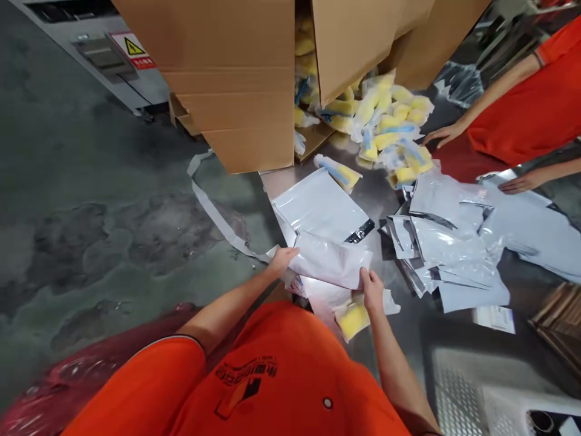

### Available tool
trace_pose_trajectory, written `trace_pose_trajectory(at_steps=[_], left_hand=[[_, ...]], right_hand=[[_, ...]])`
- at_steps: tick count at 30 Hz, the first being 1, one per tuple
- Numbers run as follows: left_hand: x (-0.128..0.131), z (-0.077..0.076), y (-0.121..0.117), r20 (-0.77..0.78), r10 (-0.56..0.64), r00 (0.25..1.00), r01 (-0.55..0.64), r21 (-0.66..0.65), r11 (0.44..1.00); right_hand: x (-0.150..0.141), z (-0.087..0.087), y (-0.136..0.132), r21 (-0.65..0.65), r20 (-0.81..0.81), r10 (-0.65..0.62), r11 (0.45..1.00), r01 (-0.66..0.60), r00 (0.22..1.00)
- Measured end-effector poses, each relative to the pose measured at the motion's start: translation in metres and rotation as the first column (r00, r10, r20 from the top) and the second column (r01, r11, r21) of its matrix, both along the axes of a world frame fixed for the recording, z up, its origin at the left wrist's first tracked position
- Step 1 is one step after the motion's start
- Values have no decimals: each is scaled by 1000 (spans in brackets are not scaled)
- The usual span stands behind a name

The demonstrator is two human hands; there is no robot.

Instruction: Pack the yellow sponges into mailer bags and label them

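A smooth grey metal counter (373, 195) stands over a grey-green floor (113, 181) marked with dark, patchy stains. Beyond its left corner is one pale machine cabinet (106, 63) bearing a yellow warning triangle. One large brown cardboard box (245, 91) rises at the far end, with yellow pieces in clear plastic wrappers (385, 121) heaped at its opening, too overlapped to count exactly. Two more wrapped yellow pieces lie apart from the heap: one just past the work area (338, 172), one beside the right wrist (354, 320).

One glossy white plastic mailer bag (333, 260) is at the counter's near left edge, pinched at both ends by two hands: the left hand (284, 260) and the right hand (373, 289), each nearly closed, thumb on top, other fingers mostly hidden. One flat white bag with a black printed strip (322, 203) lies just beyond it. To the right is a pile of white bags (454, 224), several deep. One person in an orange-red shirt (521, 121) stands across, both hands at the counter. One white perforated plastic basket (458, 387) sits at lower right.
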State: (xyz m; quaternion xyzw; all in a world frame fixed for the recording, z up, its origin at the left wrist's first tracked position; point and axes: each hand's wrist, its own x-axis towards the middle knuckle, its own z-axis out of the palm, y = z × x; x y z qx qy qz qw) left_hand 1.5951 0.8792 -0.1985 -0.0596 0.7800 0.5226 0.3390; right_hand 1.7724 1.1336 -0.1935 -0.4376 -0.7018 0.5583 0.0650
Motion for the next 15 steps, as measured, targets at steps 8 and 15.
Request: trace_pose_trajectory(at_steps=[8,15], left_hand=[[30,24,3,-555,-212,804,71,-265,962],[52,2,33,-664,-736,129,413,-639,649]], right_hand=[[-5,-12,0,114,158,4,993,-22,987],[-9,-11,5,163,302,57,980,-111,952]])
